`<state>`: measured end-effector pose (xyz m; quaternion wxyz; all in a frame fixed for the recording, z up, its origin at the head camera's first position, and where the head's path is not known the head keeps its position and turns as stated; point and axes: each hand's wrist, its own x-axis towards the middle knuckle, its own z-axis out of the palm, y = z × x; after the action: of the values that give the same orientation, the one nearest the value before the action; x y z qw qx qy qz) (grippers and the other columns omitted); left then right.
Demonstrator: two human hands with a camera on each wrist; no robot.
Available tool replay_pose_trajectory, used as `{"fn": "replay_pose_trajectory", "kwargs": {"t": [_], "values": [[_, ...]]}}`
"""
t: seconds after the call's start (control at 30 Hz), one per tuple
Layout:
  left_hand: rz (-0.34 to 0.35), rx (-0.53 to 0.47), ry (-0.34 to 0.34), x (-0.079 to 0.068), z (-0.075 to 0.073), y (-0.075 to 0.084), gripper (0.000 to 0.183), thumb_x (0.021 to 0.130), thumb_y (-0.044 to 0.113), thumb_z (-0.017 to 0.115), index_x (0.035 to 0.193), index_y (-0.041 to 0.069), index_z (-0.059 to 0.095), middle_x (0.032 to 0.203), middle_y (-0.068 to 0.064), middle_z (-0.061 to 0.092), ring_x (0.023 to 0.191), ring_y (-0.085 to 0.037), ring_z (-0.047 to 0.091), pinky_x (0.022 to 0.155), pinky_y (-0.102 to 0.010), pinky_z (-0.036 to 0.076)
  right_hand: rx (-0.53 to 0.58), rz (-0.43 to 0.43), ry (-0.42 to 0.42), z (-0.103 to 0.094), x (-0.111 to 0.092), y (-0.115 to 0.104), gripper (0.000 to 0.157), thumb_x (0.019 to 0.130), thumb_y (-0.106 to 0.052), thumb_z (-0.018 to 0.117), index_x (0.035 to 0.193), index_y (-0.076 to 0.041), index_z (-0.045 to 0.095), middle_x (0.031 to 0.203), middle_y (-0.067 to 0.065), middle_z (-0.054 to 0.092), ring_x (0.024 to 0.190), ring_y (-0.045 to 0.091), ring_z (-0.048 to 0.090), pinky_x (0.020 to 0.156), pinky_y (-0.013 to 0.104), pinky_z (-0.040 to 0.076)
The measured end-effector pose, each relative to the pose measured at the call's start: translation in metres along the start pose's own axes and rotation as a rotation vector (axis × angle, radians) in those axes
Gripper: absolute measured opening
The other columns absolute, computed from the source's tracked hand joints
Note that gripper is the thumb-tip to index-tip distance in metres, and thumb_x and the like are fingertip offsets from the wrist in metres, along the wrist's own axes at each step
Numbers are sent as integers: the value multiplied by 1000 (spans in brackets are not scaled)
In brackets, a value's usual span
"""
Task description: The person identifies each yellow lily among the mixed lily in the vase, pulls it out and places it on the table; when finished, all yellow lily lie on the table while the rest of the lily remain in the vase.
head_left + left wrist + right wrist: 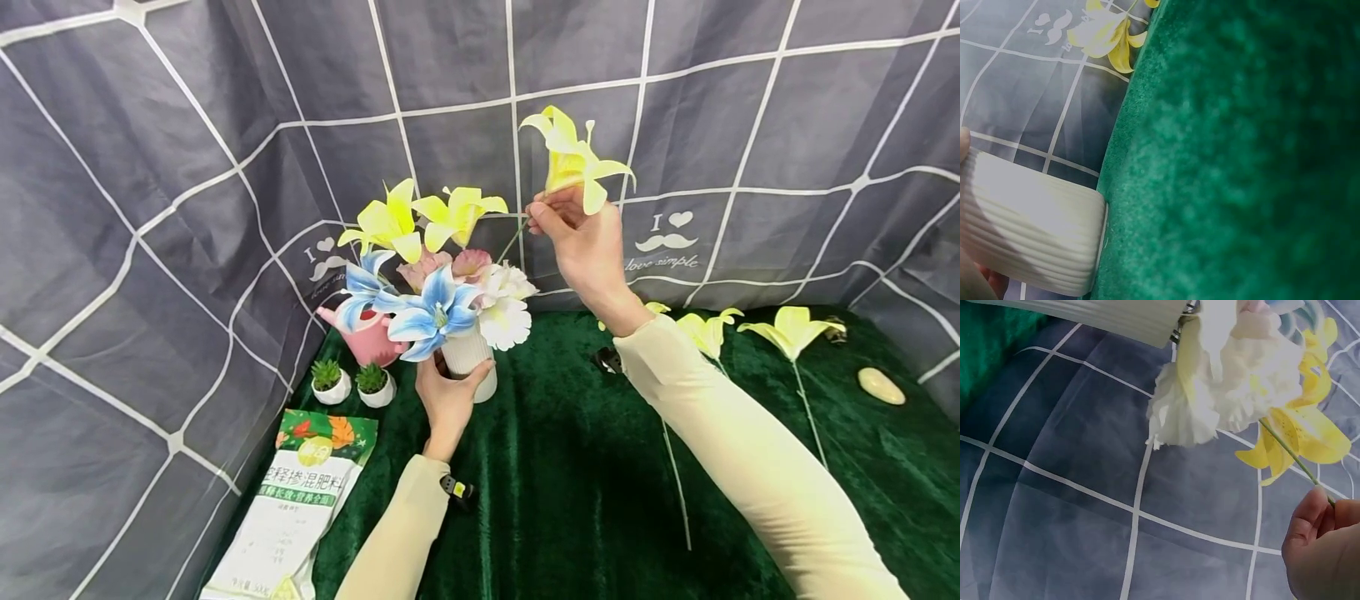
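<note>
My left hand (444,400) grips a white ribbed vase (467,357) low on its side; the vase stands upright on the green cloth. Blue lilies (435,312), white ruffled flowers (506,307), pink flowers (471,265) and two yellow lilies (459,215) fill its top. Above and to the right, my right hand (588,246) pinches the thin green stem (1289,452) of another yellow lily (573,158), whose bloom rises over the fingers. That stem slants down toward the bouquet, and its lower end is hidden behind the flowers. In the left wrist view the ribbed vase (1035,222) lies within the fingers.
More yellow lilies (793,333) lie on the green cloth (570,467) at right, near a beige stone (881,387). At left are a pink watering can (369,340), two small potted succulents (373,385) and a fertilizer bag (288,508). Grey checked fabric (450,67) hangs behind.
</note>
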<state>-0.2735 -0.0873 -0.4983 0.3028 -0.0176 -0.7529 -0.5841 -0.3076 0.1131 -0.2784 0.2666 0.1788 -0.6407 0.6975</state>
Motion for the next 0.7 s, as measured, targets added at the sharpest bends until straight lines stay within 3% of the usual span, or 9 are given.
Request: {"fn": "replay_pose_trajectory", "kwargs": {"t": [0.23,0.5,0.7], "values": [[-4,0,-5,0,-1,-1,81,68,38,94,137,24,53,129,-3,60,115,-30,64,97,-49,56,98,-2,60,-8,-2,-8,9,88,-3,75,92,3,70,82,-3,73,73,16,71,73,25,59],[-21,-1,-8,-1,0,0,79,68,41,93,134,24,55,129,-3,59,115,-29,64,97,-49,55,230,-17,144,-20,0,-19,5,86,3,75,86,1,70,78,4,73,67,15,69,69,25,58],[-10,-2,-1,-1,-2,0,80,69,39,93,137,25,53,130,-3,59,118,-28,62,99,-52,53,237,-39,163,-31,-7,-22,7,85,5,75,86,2,69,80,6,73,68,16,69,69,25,58]]}}
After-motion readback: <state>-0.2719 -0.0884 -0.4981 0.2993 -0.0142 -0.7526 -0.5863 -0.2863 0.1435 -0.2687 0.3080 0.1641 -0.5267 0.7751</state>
